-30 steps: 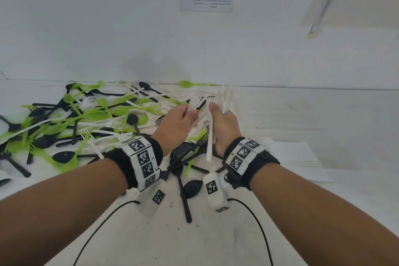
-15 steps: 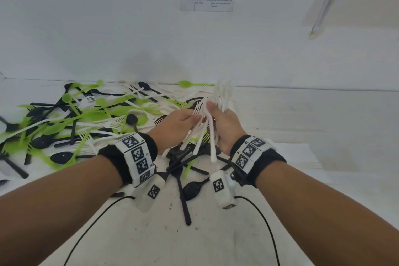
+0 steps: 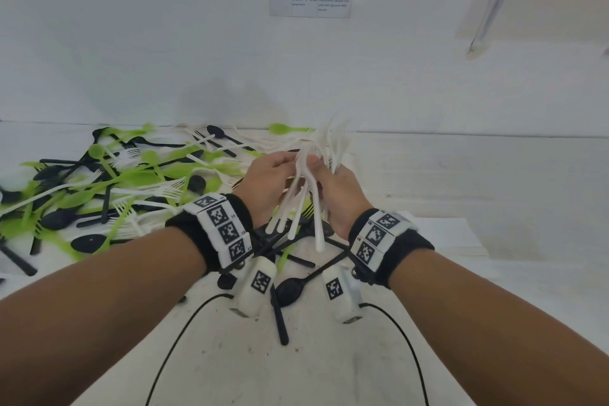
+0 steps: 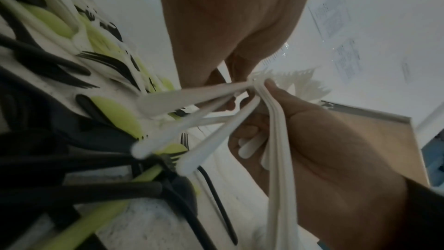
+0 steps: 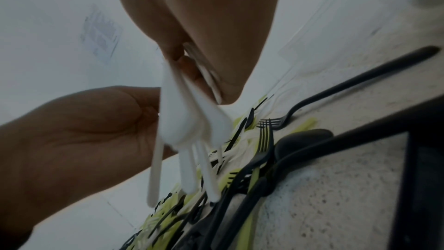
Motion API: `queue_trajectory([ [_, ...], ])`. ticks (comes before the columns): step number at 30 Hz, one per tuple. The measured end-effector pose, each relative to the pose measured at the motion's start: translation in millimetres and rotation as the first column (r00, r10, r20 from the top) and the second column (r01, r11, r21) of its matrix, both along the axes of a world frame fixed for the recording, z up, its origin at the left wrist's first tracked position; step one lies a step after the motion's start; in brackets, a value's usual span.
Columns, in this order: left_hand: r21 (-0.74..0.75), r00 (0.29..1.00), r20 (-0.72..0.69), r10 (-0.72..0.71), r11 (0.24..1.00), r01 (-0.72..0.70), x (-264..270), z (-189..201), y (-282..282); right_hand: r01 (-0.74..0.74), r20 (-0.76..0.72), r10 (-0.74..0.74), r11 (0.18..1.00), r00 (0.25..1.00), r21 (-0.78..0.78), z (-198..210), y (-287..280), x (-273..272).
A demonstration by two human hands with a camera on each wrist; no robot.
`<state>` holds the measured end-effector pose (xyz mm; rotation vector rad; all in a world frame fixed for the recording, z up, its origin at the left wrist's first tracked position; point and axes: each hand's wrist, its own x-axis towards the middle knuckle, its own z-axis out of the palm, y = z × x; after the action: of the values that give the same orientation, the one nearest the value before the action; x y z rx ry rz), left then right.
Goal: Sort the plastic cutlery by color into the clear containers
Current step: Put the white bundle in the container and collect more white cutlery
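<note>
Fingers of the left hand (image 3: 270,181) and right hand (image 3: 339,194) are curled around one bundle of white forks (image 3: 306,194), raised above the surface (image 3: 329,369). Green, black and white cutlery (image 3: 108,184) lies heaped at far left.

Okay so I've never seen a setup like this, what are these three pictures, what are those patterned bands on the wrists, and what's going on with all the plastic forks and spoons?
No machine here: a person is working with bare hands. The patterned bands are wrist straps carrying small cameras. The wide picture comes from a camera on the head; the two close-ups look along each hand from the wrists.

On the white table lies a mixed pile of green, black and white plastic cutlery. The left hand and right hand together grip a bunch of white cutlery, handles hanging down, above the pile. No clear container is visible.
</note>
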<state>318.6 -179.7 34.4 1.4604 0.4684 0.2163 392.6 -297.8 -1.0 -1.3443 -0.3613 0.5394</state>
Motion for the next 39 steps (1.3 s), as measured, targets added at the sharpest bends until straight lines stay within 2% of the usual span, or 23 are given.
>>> queue_trajectory([
  [4,-0.168,0.995,0.016,-0.099,0.981,0.101,-6.8,6.3,4.9,0.015,0.088,-0.012,0.999,0.996,-0.032,-0.2,-3.4,3.9],
  [6,-0.158,0.989,0.018,-0.144,0.977,0.145,-9.9,6.7,8.7,0.013,0.141,-0.002,0.996,0.99,-0.083,0.1,-2.7,4.4],
  [8,-0.081,0.986,0.032,-0.165,0.983,0.167,-13.5,5.9,9.5,0.03,0.174,-0.007,0.991,0.985,-0.134,-1.8,1.5,2.1],
  [11,-0.026,0.987,0.032,-0.158,0.987,0.159,-17.1,6.4,8.4,0.071,0.143,-0.052,0.989,0.988,-0.133,-7.0,5.6,2.0],
  [16,-0.009,0.983,0.043,-0.176,0.984,0.177,-21.4,7.5,-0.4,0.073,0.147,-0.067,0.997,0.987,-0.038,3.5,-0.1,-6.8],
  [19,-0.037,0.987,0.054,-0.148,0.988,0.15,-22.1,9.2,-7.7,0.127,0.1,-0.125,0.992,0.987,-0.015,3.2,1.4,-10.4],
  [23,-0.073,0.978,0.094,-0.184,0.979,0.191,-22.9,10.1,-16.3,0.205,0.014,-0.205,0.979,0.979,-0.013,3.5,7.3,-15.8],
  [26,-0.085,0.983,0.138,-0.123,0.987,0.136,-23.1,6.0,-18.8,0.217,0.001,-0.217,0.975,0.976,-0.038,3.8,10.3,-17.9],
  [29,-0.09,0.991,0.122,-0.048,0.994,0.059,-21.6,3.1,-19.8,0.157,0.0,-0.157,0.986,0.988,-0.052,3.9,8.7,-18.1],
  [32,-0.038,0.998,0.058,-0.024,0.999,0.026,-18.8,2.5,-21.1,0.13,0.066,-0.123,0.984,0.99,-0.122,4.6,4.8,-17.0],
  [36,0.12,0.998,-0.015,0.066,0.991,-0.064,-17.8,4.0,-17.6,0.267,0.155,-0.236,0.936,0.959,-0.231,4.9,0.0,-6.1],
  [39,0.243,0.999,-0.022,0.038,0.969,-0.031,-20.9,2.7,-12.6,0.279,0.17,-0.244,0.934,0.955,-0.223,10.4,-4.9,-3.9],
])
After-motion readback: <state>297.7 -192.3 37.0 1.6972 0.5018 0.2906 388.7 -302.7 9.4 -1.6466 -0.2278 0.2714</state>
